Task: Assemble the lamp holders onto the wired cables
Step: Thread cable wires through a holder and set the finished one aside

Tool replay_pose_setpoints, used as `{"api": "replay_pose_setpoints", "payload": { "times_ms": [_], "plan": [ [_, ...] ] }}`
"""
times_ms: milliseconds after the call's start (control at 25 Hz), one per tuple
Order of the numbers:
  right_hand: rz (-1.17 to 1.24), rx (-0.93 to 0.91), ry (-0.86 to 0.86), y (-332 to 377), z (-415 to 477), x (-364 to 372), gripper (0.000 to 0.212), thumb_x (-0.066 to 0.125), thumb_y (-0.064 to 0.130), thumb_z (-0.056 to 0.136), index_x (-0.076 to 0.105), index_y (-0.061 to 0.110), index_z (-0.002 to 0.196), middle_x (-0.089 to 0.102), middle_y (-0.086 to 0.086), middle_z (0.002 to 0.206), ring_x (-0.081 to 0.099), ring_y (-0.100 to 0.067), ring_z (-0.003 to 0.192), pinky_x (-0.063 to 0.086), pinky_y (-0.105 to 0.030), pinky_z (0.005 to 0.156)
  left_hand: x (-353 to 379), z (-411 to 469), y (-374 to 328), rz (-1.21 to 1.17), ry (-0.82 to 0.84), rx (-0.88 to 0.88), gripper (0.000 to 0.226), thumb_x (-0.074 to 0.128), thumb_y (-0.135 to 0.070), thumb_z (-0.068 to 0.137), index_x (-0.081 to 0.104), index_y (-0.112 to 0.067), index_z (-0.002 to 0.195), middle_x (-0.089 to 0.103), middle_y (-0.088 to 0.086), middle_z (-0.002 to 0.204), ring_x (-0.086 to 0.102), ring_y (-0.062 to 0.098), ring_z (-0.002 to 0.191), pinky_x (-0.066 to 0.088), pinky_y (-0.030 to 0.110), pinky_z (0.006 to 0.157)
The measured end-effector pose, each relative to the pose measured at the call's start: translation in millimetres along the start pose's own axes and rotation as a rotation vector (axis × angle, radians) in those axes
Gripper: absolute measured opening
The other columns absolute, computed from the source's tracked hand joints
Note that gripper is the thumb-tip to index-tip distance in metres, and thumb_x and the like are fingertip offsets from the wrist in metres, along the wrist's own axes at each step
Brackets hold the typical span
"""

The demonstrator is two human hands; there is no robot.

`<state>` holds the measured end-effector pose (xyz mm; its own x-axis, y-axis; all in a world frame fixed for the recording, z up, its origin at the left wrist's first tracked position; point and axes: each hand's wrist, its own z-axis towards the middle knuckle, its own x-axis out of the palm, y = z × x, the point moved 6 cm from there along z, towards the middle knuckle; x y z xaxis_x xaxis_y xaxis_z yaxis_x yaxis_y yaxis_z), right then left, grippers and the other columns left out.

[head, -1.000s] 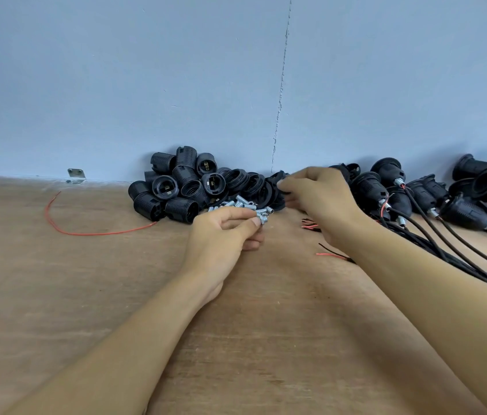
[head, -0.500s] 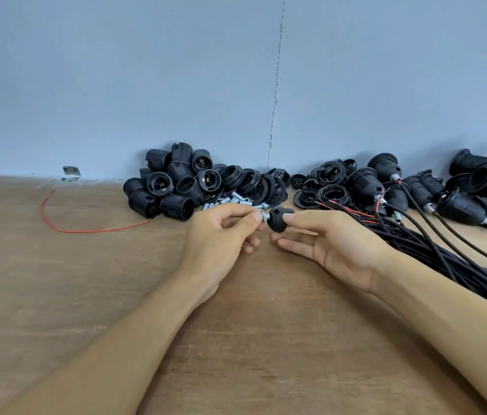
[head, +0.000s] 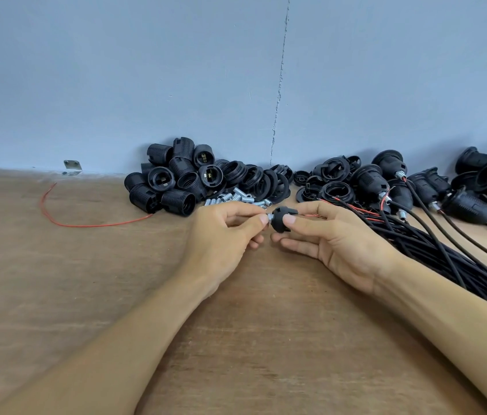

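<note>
1. Black holder cap [head: 281,220] sits pinched between thumb and fingers of the right hand [head: 336,242], above the wooden table [head: 236,339].
2. The left hand [head: 221,235] pinches a metal tube [head: 269,217] touching the cap's end.

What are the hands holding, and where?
The right hand pinches the black cap by its sides; the left hand pinches the small metal tube sticking from it.

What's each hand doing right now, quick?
Left hand: pinching a small metal tube at the cap's end.
Right hand: holding the black holder cap between thumb and fingers.
</note>
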<state>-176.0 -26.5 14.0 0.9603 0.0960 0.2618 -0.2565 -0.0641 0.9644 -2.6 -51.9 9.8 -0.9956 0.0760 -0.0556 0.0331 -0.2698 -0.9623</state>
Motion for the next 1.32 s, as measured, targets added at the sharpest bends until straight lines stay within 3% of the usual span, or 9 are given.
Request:
{"api": "replay_pose_setpoints", "payload": {
  "times_ms": [80,200,520,680,840,1000,1120,1240,1320],
  "plan": [
    [-0.056,-0.020,0.020,3,-1,0,0.043,0.077,0.012,0.075,0.066,0.005,0.116,0.074,-0.013,0.097,0.074,-0.032,0.091,0.060,-0.030,0.076,1,0,-2,0.025,0.026,0.017,0.014,0.076,-0.007,0.088,0.080,-0.020,0.089,0.078,0.001,0.079,0.073,0.014,0.067,0.058,0.024,0.063],
    [-0.125,-0.054,0.044,7,-5,1,0.036,0.076,0.014,0.078,0.072,0.008,0.113,0.075,-0.007,0.091,0.073,-0.027,0.085,0.060,-0.028,0.077,1,-1,-3,0.039,0.054,0.035,0.014,0.075,-0.006,0.089,0.080,-0.019,0.090,0.078,0.000,0.081,0.074,0.014,0.069,0.058,0.024,0.066],
    [-0.182,-0.132,0.028,10,-6,2,0.042,0.077,0.015,0.075,0.070,0.008,0.116,0.074,-0.010,0.094,0.073,-0.029,0.086,0.060,-0.030,0.077,0,-2,-5,0.036,0.037,0.037,0.011,0.075,-0.007,0.089,0.080,-0.017,0.091,0.078,0.001,0.080,0.073,0.014,0.069,0.058,0.024,0.065],
    [-0.347,-0.143,-0.022,12,-8,2,0.031,0.075,0.038,0.078,0.076,0.014,0.098,0.075,-0.008,0.089,0.064,-0.018,0.065,0.053,-0.026,0.059,2,-4,-9,0.056,0.065,0.081,0.014,0.076,-0.005,0.088,0.081,-0.018,0.091,0.078,0.001,0.080,0.073,0.013,0.071,0.058,0.023,0.069],
    [-0.456,-0.102,-0.113,12,-7,-2,0.054,0.065,0.064,0.081,0.070,0.010,0.085,0.069,-0.008,0.068,0.047,-0.016,0.043,0.034,-0.023,0.042,8,-9,-15,0.044,0.073,0.119,0.016,0.076,-0.006,0.088,0.080,-0.021,0.090,0.077,0.001,0.077,0.073,0.013,0.071,0.058,0.022,0.071],
    [-0.458,-0.005,-0.164,11,-10,-6,0.061,0.056,0.072,0.085,0.067,0.017,0.061,0.056,-0.008,0.053,0.035,-0.015,0.032,0.024,-0.017,0.038,14,-16,-26,0.019,0.051,0.188,0.020,0.075,-0.007,0.089,0.080,-0.026,0.089,0.078,-0.002,0.081,0.074,0.013,0.074,0.058,0.022,0.073],
    [-0.414,-0.007,-0.173,11,-11,-4,0.056,0.055,0.067,0.089,0.065,0.022,0.057,0.053,-0.004,0.052,0.036,-0.015,0.034,0.024,-0.019,0.039,15,-18,-27,0.005,0.047,0.184,0.018,0.076,-0.008,0.089,0.081,-0.025,0.091,0.078,-0.004,0.084,0.074,0.014,0.077,0.060,0.025,0.076],
    [-0.342,-0.141,-0.162,17,-10,-2,0.033,0.057,0.045,0.098,0.064,0.021,0.077,0.057,0.001,0.056,0.043,-0.014,0.041,0.032,-0.023,0.039,18,-19,-27,-0.017,0.059,0.159,0.016,0.075,-0.006,0.089,0.080,-0.022,0.091,0.078,-0.001,0.084,0.075,0.017,0.077,0.060,0.026,0.076],
    [-0.327,-0.153,-0.155,17,-10,-2,0.035,0.054,0.039,0.102,0.063,0.016,0.077,0.058,-0.003,0.060,0.045,-0.013,0.040,0.034,-0.023,0.038,19,-20,-28,-0.030,0.041,0.155,0.014,0.075,-0.007,0.089,0.080,-0.020,0.091,0.078,0.000,0.082,0.075,0.017,0.076,0.060,0.026,0.075]
  ]
}}
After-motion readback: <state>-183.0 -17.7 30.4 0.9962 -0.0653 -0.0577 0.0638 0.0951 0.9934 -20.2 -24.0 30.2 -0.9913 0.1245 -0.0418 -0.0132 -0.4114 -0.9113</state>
